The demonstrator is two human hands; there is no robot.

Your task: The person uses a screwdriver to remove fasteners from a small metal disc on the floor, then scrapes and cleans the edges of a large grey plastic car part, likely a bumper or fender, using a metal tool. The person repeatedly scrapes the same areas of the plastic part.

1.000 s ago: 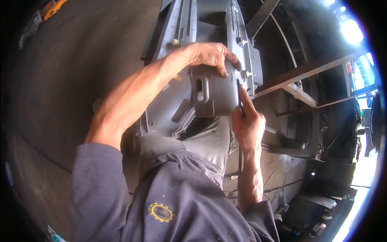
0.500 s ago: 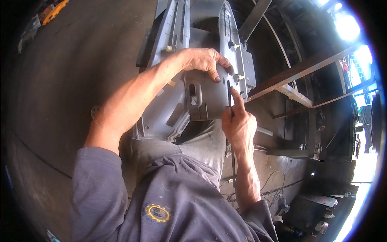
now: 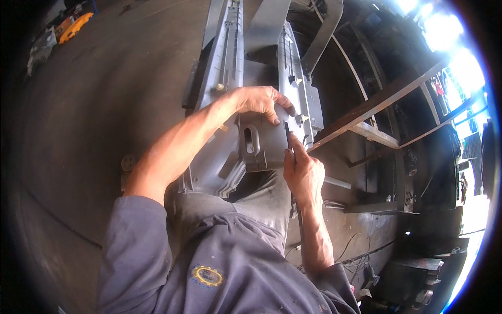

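A grey moulded plastic panel point(image 3: 266, 146) with slots, ribs and two long arms stretches away from my lap. My left hand point(image 3: 259, 100) reaches across its middle, thumb and fingers apart, fingertips resting on the right side of the panel. Just below that, my right hand point(image 3: 304, 175) grips a thin dark rod point(image 3: 287, 127), its index finger laid along it. The rod's tip touches or nearly touches the panel beside my left thumb. Most of the rod is hidden by the hand and forearm. Small pale clips point(image 3: 301, 119) sit along the panel's right edge.
A rusty metal frame point(image 3: 376, 104) stands close on the right, its beam reaching near the panel. Cables point(image 3: 361, 251) lie on the floor point(image 3: 94, 131) at lower right. An orange-yellow part point(image 3: 76, 27) lies at the far left. Bright light comes from the right.
The view has shifted, so panel and hands appear a little lower and further left. Both hands keep nearly the same places on the panel, and the right still grips the rod.
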